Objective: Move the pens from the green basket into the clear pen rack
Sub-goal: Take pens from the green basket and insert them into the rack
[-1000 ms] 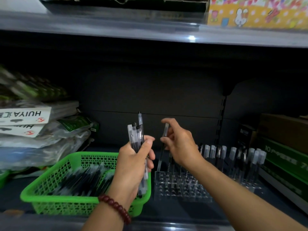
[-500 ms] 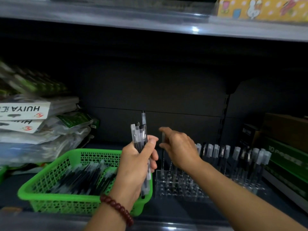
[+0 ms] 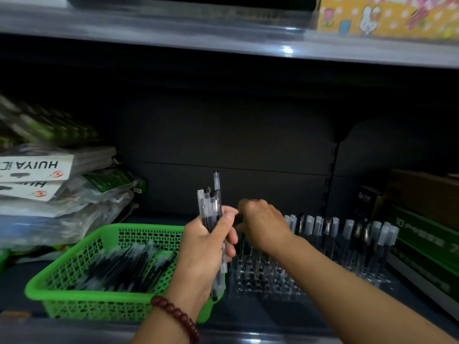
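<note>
A bundle of clear-barrelled, black-ink pens (image 3: 211, 209) is gripped upright in the left hand (image 3: 206, 244). A single pen (image 3: 244, 244) is pinched at its top by the curled right hand (image 3: 263, 224), with its lower end at the clear acrylic pen rack (image 3: 260, 281) beneath. Capped pens (image 3: 347, 229) are stood in the rack, right of that hand. Loose pens (image 3: 124, 266) are heaped in the green plastic mesh basket (image 3: 74, 299), left of the left hand.

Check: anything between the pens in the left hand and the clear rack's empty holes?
Only the right hand, over the left end of the clear plastic pen rack, pinching a single pen. Otherwise nothing visible stands between the bundle of clear-barrelled pens in the left hand and the empty front holes.
</note>
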